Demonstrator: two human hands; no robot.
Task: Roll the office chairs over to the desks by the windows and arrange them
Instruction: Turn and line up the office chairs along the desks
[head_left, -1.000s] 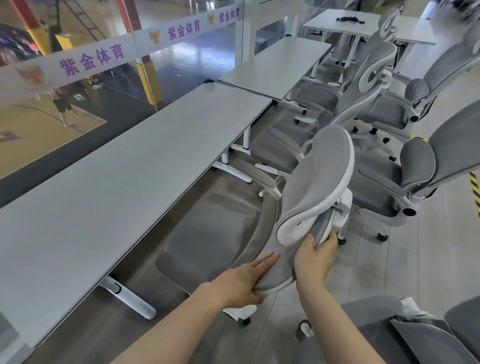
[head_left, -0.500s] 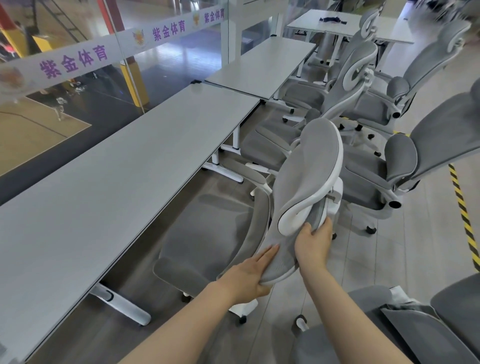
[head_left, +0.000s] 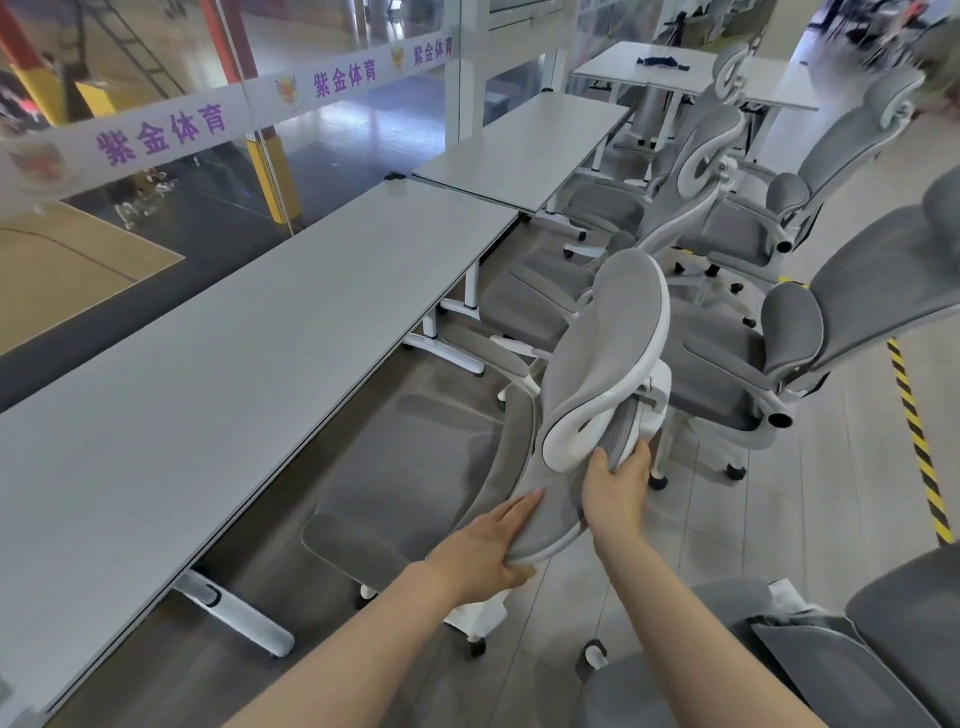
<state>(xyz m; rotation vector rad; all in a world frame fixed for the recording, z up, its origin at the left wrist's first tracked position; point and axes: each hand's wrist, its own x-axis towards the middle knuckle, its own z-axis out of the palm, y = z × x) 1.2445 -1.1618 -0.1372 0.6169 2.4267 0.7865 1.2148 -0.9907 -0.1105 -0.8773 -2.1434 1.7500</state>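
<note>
We have the grey mesh office chair (head_left: 415, 467) by its backrest, near the middle of the scene, seat pushed toward the long white desk (head_left: 234, 364) that runs along the glass window wall (head_left: 156, 156) on the left. Our left hand (head_left: 488, 545) lies on the backrest's top edge, fingers straight along the mesh and thumb hooked under the rim; our right hand (head_left: 615, 488) grasps the mesh edge just below the white headrest bracket (head_left: 576, 431).

What could go wrong: the backrest looks tilted well over, so we judge that a hard push high up could tip or swivel the chair instead of rolling it, and the thin mesh edge could slip out of our right hand. The near armrest (head_left: 353, 540) sits just beside the desk's edge and could catch on or under it. The desk's white foot (head_left: 239, 618) lies close to the chair's casters (head_left: 478, 644), which could jam against it.

Room is tight. To the right, a second grey chair (head_left: 769, 364) stands just beside ours, and its armrest could snag the headrest bracket. Another chair (head_left: 753, 665) crowds in at near right, beside our right arm. Farther along the desk, a parked chair (head_left: 535, 306) bounds the slot on the far side. Open floor shows only between the desk foot and the seat, and beyond the yellow-black floor tape (head_left: 919, 441) at right.
</note>
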